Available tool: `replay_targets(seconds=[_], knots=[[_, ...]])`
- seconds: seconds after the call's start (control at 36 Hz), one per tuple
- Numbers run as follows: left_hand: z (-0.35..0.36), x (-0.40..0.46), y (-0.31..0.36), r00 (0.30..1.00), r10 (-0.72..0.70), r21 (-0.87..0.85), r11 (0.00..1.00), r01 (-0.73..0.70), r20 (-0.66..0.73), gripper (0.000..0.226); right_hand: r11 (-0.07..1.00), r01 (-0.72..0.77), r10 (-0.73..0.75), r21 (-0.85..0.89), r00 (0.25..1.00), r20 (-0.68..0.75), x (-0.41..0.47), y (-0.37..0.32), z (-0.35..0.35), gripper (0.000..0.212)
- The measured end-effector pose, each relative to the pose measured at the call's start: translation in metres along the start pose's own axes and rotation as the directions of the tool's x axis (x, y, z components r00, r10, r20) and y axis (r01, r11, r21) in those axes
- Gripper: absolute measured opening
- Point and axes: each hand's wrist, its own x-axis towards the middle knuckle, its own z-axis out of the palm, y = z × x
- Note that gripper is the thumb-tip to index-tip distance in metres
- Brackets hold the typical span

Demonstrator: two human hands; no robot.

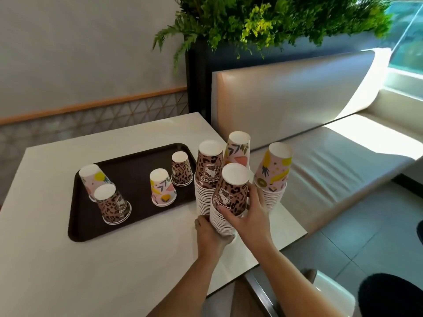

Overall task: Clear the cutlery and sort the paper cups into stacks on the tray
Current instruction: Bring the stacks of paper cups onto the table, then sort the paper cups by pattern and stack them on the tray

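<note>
- The right hand (pixel 248 210) is nearest, reaching in from the lower right and wrapped around the upper part of a tall stack of leopard cups (pixel 229 202); thumb on the near side, fingers round the far side
- The left hand (pixel 209 229) cups the bottom of that same stack from the left, fingers curled under the lowest rims
- Whether the stack rests on the white table (pixel 114 266) or is held just clear of it, I cannot tell
- Three more upside-down stacks stand near the table's right edge: a second leopard stack (pixel 208 172) just behind and left of the held one, a pink leafy stack (pixel 238 148) behind it, and a pink fruit stack (pixel 273 172) to the right, leaning a little
- A dark brown tray (pixel 135 170) lies on the table to the left of the stacks
- Four cups sit upside down on the tray, well spread: a pink fruit cup (pixel 93 179) at the left, a leopard cup (pixel 113 207) just in front of it and overlapping it in view, a yellow and pink cup (pixel 162 187) in the middle, and a small leopard cup (pixel 181 168) at the back right
- Beyond the table stands a cream bench seat (pixel 320 138) with a green plant (pixel 263 19) above its backrest
</note>
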Motion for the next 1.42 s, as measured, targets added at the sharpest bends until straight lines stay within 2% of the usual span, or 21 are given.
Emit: replay_targets(seconds=[0.14, 0.28, 0.36, 0.42, 0.5, 0.56, 0.61, 0.67, 0.75, 0.83, 0.94, 1.06, 1.17, 1.42], knots=[[0.001, 0.003, -0.006, 1.000, -0.014, -0.019, 1.000, 0.014, -0.007, 0.088, 0.997, 0.060, -0.059, 0.047, 0.998, -0.028, -0.004, -0.002, -0.005, 0.082], [0.002, -0.014, -0.024, 0.999, -0.048, 0.072, 0.996, 0.048, 0.001, 0.069, 0.982, 0.191, -0.185, -0.006, 0.941, -0.283, -0.002, 0.002, -0.031, 0.060], [0.010, -0.032, -0.030, 1.000, -0.021, 0.064, 0.998, 0.021, -0.010, 0.056, 0.988, 0.155, -0.141, 0.001, 0.902, -0.408, 0.015, 0.010, -0.050, 0.061], [0.023, -0.044, -0.030, 1.000, 0.009, 0.081, 0.997, -0.010, 0.015, 0.051, 0.993, 0.119, -0.099, 0.022, 0.900, -0.425, 0.028, 0.016, -0.060, 0.065], [0.047, -0.059, -0.023, 0.997, 0.046, 0.058, 0.997, -0.050, 0.063, 0.050, 0.997, 0.072, -0.060, 0.021, 0.930, -0.363, 0.045, 0.027, -0.070, 0.075], [0.064, -0.063, -0.011, 0.994, 0.064, 0.034, 0.997, -0.068, 0.087, 0.050, 0.999, 0.032, -0.033, -0.009, 0.966, -0.256, 0.056, 0.034, -0.074, 0.084], [0.078, -0.061, 0.005, 0.993, 0.069, 0.005, 0.998, -0.070, 0.094, 0.060, 1.000, 0.013, -0.010, 0.023, 0.993, -0.114, 0.065, 0.039, -0.077, 0.089], [0.089, -0.056, 0.022, 0.996, 0.059, -0.025, 0.998, -0.057, 0.070, 0.075, 0.996, 0.028, -0.028, 0.090, 1.000, 0.002, 0.072, 0.045, -0.077, 0.088], [0.103, -0.045, 0.036, 0.999, 0.050, -0.025, 0.998, -0.050, 0.017, 0.089, 0.997, 0.020, -0.028, 0.077, 0.993, 0.112, 0.076, 0.055, -0.077, 0.075], [0.112, -0.036, 0.042, 0.999, 0.036, -0.007, 0.999, -0.036, -0.001, 0.097, 0.995, 0.030, -0.043, 0.099, 0.990, 0.138, 0.078, 0.063, -0.081, 0.067], [0.122, -0.026, 0.040, 0.999, 0.030, -0.001, 1.000, -0.030, -0.014, 0.103, 0.991, 0.057, -0.075, 0.120, 0.985, 0.153, 0.075, 0.072, -0.091, 0.068], [0.130, -0.021, 0.037, 1.000, 0.019, -0.036, 0.999, -0.019, -0.008, 0.098, 0.985, 0.053, -0.082, 0.167, 0.981, 0.174, 0.071, 0.079, -0.102, 0.073], [0.136, -0.021, 0.037, 1.000, 0.006, -0.051, 0.999, -0.007, -0.029, 0.085, 0.979, 0.047, -0.087, 0.196, 0.975, 0.205, 0.069, 0.082, -0.113, 0.063], [0.129, -0.030, 0.046, 0.997, 0.072, 0.081, 0.994, -0.072, -0.007, 0.086, 0.967, 0.056, -0.116, 0.250, 0.966, 0.232, 0.068, 0.088, -0.130, 0.068]])
